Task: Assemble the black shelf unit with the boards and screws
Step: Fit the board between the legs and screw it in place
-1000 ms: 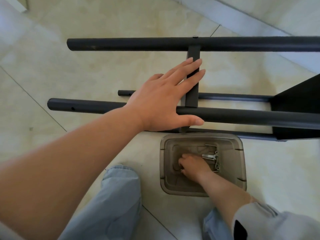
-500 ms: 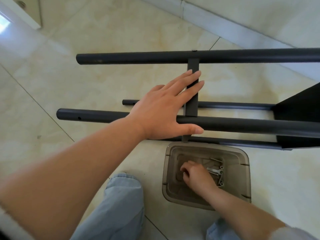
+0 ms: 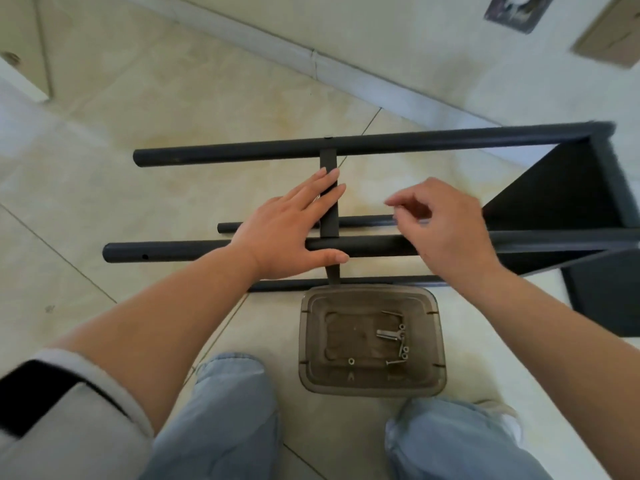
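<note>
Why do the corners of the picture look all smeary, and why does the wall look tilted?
Head view: the poster and cardboard at the top right are smeared by motion blur, and so is the right hand; the wide-angle lens bends and tilts the wall's baseboard; the screws in the brown plastic tray stay fairly sharp; soft daylight leaves a pale glare on the floor tiles.

**Gaps between the tubes, tray close in front**

I see bare floor (image 3: 207,109) left of the shelf frame (image 3: 381,142). Its crossbar (image 3: 328,202) splits the gap between tubes; my left hand (image 3: 287,230) covers one side. The tray (image 3: 372,386) sits just beside the lowest tube.
</note>
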